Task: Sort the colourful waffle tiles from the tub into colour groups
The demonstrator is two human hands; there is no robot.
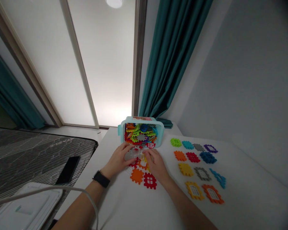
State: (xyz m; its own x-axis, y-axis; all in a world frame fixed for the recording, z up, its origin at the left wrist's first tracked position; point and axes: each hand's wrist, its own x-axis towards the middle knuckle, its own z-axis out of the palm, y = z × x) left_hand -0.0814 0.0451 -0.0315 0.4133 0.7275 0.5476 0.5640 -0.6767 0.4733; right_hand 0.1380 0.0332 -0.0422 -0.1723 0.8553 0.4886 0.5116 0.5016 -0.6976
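A white table [115, 143] stands in a room with a big, bright window [86, 64] and two long teal curtains [172, 57]. A round lamp [114, 3] glows at the top. To the left is a striped gray bed [38, 153] with one black phone [67, 170] on it, and a white cord [45, 191] runs by.

On the table is one light blue box [141, 132], full of bright bumpy pieces in many colors. There are too many to count. To the right of the hands, twelve flat pieces [193, 167] lie in four rows: four, then three, then three, then two. Three of them have little window holes: one gray, one yellow, one orange.

Two hands are at the table, just in front of the box. The left hand [117, 159] has a black watch [100, 179] on its wrist. Its fingers are close together and hold the edge of a clear piece [133, 155]. The right hand [156, 164] is bent over the same spot, with its fingers close together too. I cannot tell if they grip the clear piece. One orange piece [136, 175] and one red piece [150, 180] lie just below the hands.
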